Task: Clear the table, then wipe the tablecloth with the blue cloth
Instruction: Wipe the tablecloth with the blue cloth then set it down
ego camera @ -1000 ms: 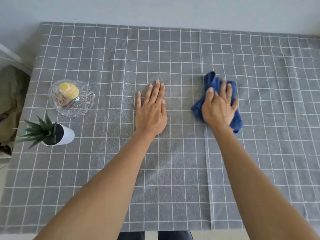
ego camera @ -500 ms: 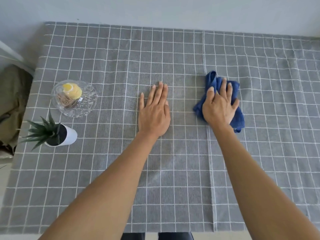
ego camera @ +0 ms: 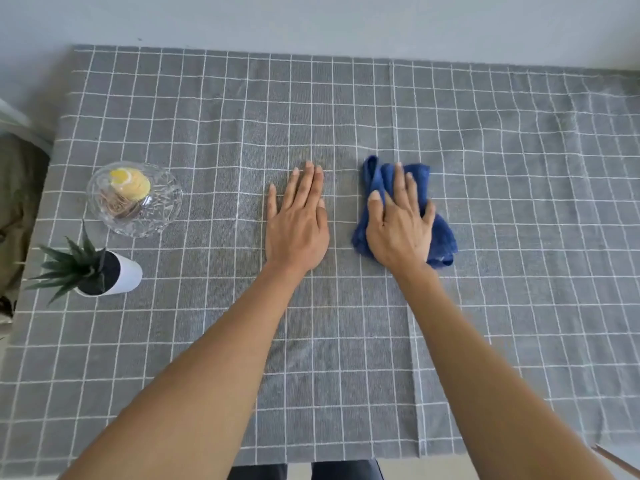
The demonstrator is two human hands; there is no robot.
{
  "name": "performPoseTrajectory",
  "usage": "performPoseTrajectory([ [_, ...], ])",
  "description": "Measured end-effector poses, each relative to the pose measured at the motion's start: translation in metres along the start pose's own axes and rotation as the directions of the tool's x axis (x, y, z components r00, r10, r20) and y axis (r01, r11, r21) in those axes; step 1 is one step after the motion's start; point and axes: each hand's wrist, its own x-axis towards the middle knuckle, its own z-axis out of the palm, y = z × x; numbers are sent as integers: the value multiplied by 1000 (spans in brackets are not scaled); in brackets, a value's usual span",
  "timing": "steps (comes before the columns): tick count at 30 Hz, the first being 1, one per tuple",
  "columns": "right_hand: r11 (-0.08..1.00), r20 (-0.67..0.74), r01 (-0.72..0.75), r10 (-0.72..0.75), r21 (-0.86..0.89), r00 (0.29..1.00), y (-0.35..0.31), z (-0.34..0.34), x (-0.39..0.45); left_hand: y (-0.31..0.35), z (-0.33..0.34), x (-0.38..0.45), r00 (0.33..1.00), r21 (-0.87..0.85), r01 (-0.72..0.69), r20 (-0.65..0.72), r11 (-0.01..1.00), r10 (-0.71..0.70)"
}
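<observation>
The blue cloth (ego camera: 403, 209) lay bunched up on the gray checked tablecloth (ego camera: 519, 202), a little to the 3 o'clock side of the middle of the table. It was soft and crumpled, not folded flat. Its long side ran from about 11 o'clock down to 5 o'clock. One twisted end poked out at the top and a fat lump stuck out at the bottom.

The right hand (ego camera: 401, 223) was flat on top of the cloth. Its fingers were straight and a little spread, pressing down, not curled round it. So the cloth was right under that hand, and blue peeked out past the fingertips at 12 o'clock and beside the palm at 4 o'clock. I think the next wipe would be a push or a slide with that hand, since it was the one on the cloth.

The left hand (ego camera: 298, 220) lay just beside it at 9 o'clock, flat on the bare tablecloth, fingers straight and close together. It held nothing. It looked like it was keeping the tablecloth from sliding.

Far off at 9 o'clock stood a glass dish (ego camera: 134, 199) with something yellow in it, and a small plant (ego camera: 93, 271) in a white pot nearer the edge. Both were well apart from the hands.
</observation>
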Motion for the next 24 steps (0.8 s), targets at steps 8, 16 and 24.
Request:
performPoseTrajectory([
  [8, 999, 22, -35, 36, -24, 999, 61, -18, -8, -2, -1, 2, 1000, 28, -7, 18, 1000, 7],
  [16, 986, -12, -167, 167, 16, 986, 61, -26, -11, -4, -12, 2, 992, -62, -51, 115, 997, 58],
  [24, 995, 77, 102, -102, 11, 992, -35, 13, -85, -64, -28, -77, 997, -23, 69, 48, 997, -68],
])
